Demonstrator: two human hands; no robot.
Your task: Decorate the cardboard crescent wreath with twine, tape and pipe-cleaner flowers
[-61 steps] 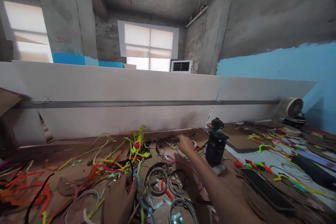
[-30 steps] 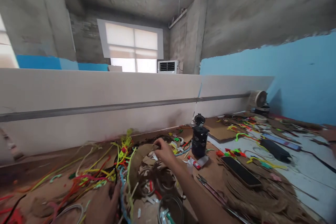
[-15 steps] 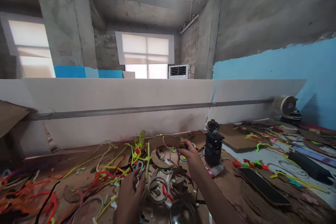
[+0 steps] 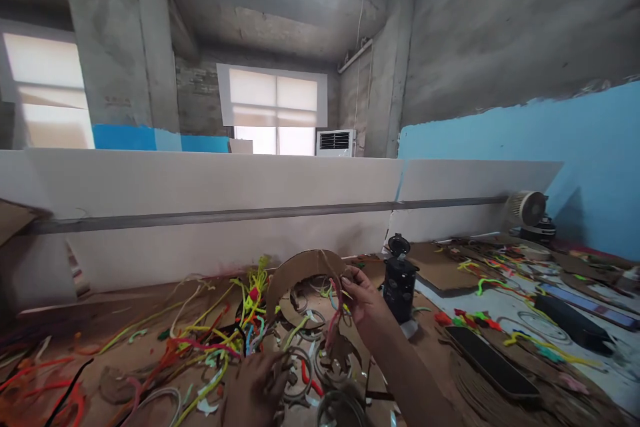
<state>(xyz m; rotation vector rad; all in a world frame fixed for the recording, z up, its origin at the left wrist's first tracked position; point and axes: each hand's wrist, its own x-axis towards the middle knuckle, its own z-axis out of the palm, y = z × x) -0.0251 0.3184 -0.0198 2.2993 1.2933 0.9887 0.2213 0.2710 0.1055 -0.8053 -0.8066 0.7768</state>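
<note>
My right hand (image 4: 365, 300) pinches the right side of a curved brown cardboard band (image 4: 303, 265), which stands raised in an arch over the clutter. A pinkish strand (image 4: 336, 310) hangs down beside those fingers. My left hand (image 4: 253, 383) is low over the table, its fingers smeared by motion and partly dark. It is beside a tape-like ring (image 4: 299, 373) with a red piece (image 4: 311, 380) in it; whether it touches the ring I cannot tell. Several more rings and cardboard scraps lie between my hands, and a yellow-green pipe cleaner (image 4: 296, 332) lies just beyond my left hand.
A black lidded container (image 4: 399, 290) stands right of my right hand. Farther right are a phone (image 4: 493, 361), a dark case (image 4: 573, 321) and a small fan (image 4: 527, 208). Tangled coloured pipe cleaners (image 4: 200, 347) cover the left side. A white partition (image 4: 215, 180) runs behind the table.
The cardboard band has been lifted and tilted upright by my right hand. My left hand has moved down, away from the yellow-green pipe cleaner. The view has shifted slightly.
</note>
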